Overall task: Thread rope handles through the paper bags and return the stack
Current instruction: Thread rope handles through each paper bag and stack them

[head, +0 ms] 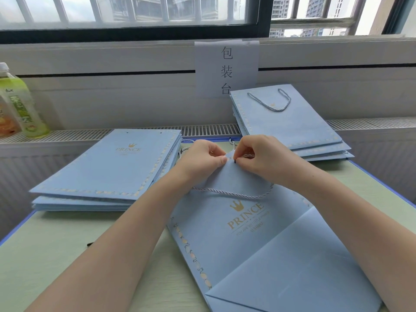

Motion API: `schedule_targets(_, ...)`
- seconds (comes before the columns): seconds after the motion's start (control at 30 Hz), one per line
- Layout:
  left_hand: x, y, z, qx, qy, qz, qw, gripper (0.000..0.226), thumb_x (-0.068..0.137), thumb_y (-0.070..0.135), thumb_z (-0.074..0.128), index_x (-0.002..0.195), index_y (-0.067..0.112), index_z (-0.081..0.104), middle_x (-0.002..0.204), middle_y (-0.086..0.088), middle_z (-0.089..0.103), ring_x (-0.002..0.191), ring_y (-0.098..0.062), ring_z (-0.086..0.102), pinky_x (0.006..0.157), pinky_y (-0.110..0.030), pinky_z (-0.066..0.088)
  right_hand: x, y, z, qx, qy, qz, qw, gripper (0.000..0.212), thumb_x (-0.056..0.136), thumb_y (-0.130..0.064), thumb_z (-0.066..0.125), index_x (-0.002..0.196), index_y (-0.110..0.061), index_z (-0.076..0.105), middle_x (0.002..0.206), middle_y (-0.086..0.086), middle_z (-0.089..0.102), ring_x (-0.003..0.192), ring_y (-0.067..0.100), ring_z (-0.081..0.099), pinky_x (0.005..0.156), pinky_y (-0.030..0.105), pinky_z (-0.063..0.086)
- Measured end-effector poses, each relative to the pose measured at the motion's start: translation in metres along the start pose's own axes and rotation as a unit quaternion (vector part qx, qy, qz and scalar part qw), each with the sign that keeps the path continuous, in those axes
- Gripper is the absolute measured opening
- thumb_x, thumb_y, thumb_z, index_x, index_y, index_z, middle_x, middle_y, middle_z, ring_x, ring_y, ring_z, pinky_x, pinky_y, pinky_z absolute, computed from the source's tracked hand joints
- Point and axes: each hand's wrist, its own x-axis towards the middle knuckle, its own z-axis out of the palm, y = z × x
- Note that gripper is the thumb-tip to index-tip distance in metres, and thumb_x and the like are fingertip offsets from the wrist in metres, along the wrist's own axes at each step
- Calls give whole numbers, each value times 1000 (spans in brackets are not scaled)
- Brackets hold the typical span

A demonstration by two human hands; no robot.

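Two hands at the bag's top edge — threading.
My left hand point(206, 157) pinches the flat paper bag point(243, 233) on the table; my right hand point(252, 152) pinches the rope point(234, 195) tip — I'd aim squarely at the hole.

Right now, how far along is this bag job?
Done: the right stack has at least its top bag roped. In hand: on the middle bag, one rope handle already loops across; the left hand pinches the top edge while the right hand feeds a second rope's dark tip in. Left: the left stack, top holes still empty.
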Motion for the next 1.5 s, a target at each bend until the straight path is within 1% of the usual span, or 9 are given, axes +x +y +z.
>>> schedule_targets(0.13,-2,5,-3,-39,-31,-46,998,15,86,4,56,77,15,65,77,-5,61,68,-16,52,61,-25,40,0,4,1,29,-3,30,999,15,84,-20,64,97,-18,57,94,-3,49,72,2,46,60,6,35)
schedule_targets(0.27,-2,5,-9,-97,-62,-83,990,21,81,-3,51,76,12,65,82,-12,63,72,-24,56,67,-32,46,-1,5,-3,32,-34,108,993,48,84,-35,66,124,-23,43,114,-2,38,95,17,51,73,24,37)
schedule_targets(0.43,0,6,-22,-242,-109,-119,957,31,83,-8,40,74,6,67,73,-13,66,64,-24,62,63,-28,53,0,4,-12,88,-13,115,989,51,80,-39,70,122,-23,47,96,-9,50,80,6,52,61,19,37)
schedule_targets(0.63,-1,-3,-39,-344,-238,-106,902,44,79,-15,42,106,8,68,92,-10,71,69,-18,69,62,-26,57,-1,-5,-20,213,27,64,975,49,79,-26,74,121,-20,50,102,0,59,86,11,61,71,20,49)
schedule_targets(0.77,-1,-7,-38,-298,-255,-88,916,29,86,-4,51,98,12,73,84,-8,72,59,-16,68,53,-24,55,-3,-7,-16,225,20,35,973,45,79,-25,74,117,-20,51,99,4,63,90,17,63,77,28,53)
schedule_targets(0.97,-3,-3,-39,-227,-244,-72,940,21,89,-1,54,89,6,73,78,-12,70,51,-16,65,48,-23,52,-2,-4,-12,215,-5,13,977,42,85,-26,67,123,-22,51,88,-1,58,73,2,57,64,12,44)
schedule_targets(1.13,-7,4,-31,-181,-168,-89,965,32,99,22,46,79,9,68,63,-3,65,47,-12,58,45,-19,48,-3,-1,-13,189,-14,-12,982,10,89,-24,62,98,-23,57,69,-5,52,53,0,44,56,13,35)
schedule_targets(1.23,-7,5,-27,-137,-138,-88,977,36,99,32,45,86,10,69,68,-4,68,51,-14,59,48,-22,48,-1,2,-10,97,14,-10,995,10,89,-26,61,83,-22,56,67,-2,47,59,8,39,58,24,33)
schedule_targets(1.5,-7,0,-26,37,-86,51,994,59,88,52,53,88,-6,60,73,-6,49,65,-16,40,65,-29,32,0,7,-14,20,197,16,980,8,96,-12,48,94,-5,47,80,12,60,75,32,52,68,40,40)
